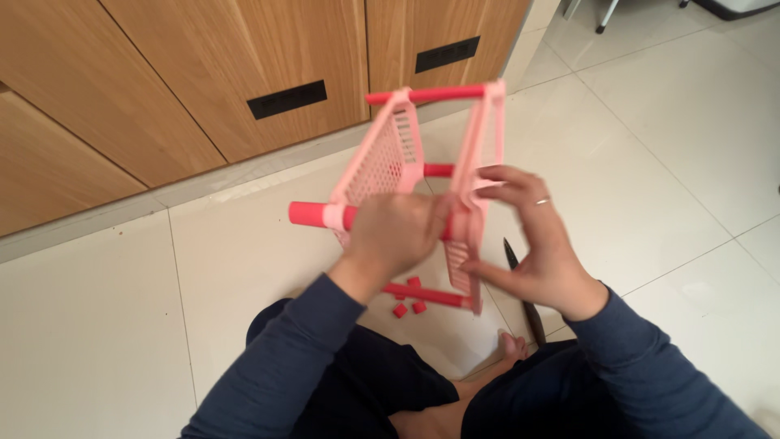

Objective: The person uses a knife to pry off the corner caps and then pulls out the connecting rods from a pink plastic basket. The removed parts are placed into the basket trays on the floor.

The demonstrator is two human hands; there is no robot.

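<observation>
Both hands, left hand (398, 236) and right hand (532, 252), grip a pink plastic rack (390, 154) above the tiled floor (666, 138).

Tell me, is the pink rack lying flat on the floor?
No, both hands, left and right, hold the pink rack up above the tiled floor.

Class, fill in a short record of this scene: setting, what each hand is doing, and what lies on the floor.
Setting: tiled floor beside wooden cabinets
Left hand: grips a red tube on the pink rack
Right hand: holds the rack's side panel
On the floor: small red pieces, a dark knife
</observation>
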